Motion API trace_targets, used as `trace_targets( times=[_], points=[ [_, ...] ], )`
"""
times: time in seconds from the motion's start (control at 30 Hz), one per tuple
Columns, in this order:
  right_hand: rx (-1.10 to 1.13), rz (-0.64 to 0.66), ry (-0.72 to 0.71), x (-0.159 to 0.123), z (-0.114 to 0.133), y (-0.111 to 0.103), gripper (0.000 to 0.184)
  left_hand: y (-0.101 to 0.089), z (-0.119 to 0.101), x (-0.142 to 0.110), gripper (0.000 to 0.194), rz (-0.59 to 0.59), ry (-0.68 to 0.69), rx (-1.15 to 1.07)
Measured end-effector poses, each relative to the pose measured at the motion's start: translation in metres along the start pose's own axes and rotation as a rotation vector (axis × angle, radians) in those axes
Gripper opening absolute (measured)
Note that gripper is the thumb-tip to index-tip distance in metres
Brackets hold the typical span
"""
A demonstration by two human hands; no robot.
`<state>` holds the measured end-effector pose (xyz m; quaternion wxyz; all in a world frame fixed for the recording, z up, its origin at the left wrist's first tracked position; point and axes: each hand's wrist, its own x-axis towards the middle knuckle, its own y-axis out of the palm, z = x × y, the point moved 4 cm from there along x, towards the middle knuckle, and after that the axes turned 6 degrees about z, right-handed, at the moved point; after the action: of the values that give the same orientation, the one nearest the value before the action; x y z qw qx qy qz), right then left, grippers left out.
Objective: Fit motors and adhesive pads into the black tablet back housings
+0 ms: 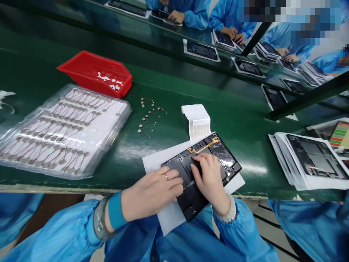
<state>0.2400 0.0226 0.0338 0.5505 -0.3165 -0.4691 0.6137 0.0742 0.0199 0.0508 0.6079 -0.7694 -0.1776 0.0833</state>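
An opened black tablet housing [191, 198] lies aslant on a white paper sheet [170, 218] at the bench's front edge. A gold flex cable [203, 147] runs along its upper side. My left hand [156, 189] rests over the housing's left part, fingers bent and close together, the thumb hidden. Over the middle of the housing, my right hand [208, 174] has its thumb and index fingertips close together; anything between them is too small to make out. A small round part [227, 179] sits near the housing's right corner. Behind it lies a white sticker sheet [200, 122].
At left, a clear plastic tray [102, 140] holds rows of coin-shaped parts with wires; several more wired parts [145, 118] lie loose. A red bin [92, 72] holds white scraps. Stacked housings on paper [316, 156] stand at right. Co-workers' hands [177, 16] work across the bench.
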Motion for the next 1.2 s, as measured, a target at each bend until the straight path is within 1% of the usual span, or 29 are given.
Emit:
trace_targets(
  times=[0.17, 0.3, 0.4, 0.53, 0.67, 0.73, 0.97, 1.13, 1.2],
  points=[
    [0.001, 0.015, -0.016, 0.0, 0.001, -0.003, 0.017, -0.001, 0.005, 0.001, 0.02, 0.016, -0.055, -0.109],
    [0.006, 0.016, -0.025, 0.0, 0.001, -0.003, 0.017, 0.001, 0.003, 0.0, 0.012, -0.006, -0.039, -0.138],
    [0.002, 0.011, -0.032, 0.0, 0.001, -0.003, 0.017, 0.001, 0.003, -0.001, 0.015, -0.051, -0.069, -0.131],
    [0.0, 0.013, -0.038, -0.001, 0.0, -0.001, 0.017, 0.001, 0.001, -0.002, 0.016, -0.062, -0.068, -0.111],
    [-0.005, 0.01, -0.035, -0.001, 0.0, -0.001, 0.017, 0.001, 0.0, -0.003, 0.02, -0.092, -0.072, -0.071],
    [-0.007, 0.008, -0.033, -0.001, 0.0, -0.001, 0.017, 0.003, 0.0, -0.004, 0.02, -0.099, -0.066, -0.058],
    [-0.003, 0.02, -0.024, -0.001, -0.001, -0.001, 0.018, 0.007, 0.003, -0.01, 0.019, -0.152, -0.111, -0.009],
    [0.004, 0.019, -0.028, -0.001, -0.001, 0.0, 0.017, 0.007, 0.004, -0.013, 0.017, -0.211, -0.162, -0.084],
    [0.001, 0.017, -0.028, -0.001, -0.002, 0.0, 0.016, 0.008, 0.003, -0.014, 0.014, -0.225, -0.147, -0.117]
  ],
)
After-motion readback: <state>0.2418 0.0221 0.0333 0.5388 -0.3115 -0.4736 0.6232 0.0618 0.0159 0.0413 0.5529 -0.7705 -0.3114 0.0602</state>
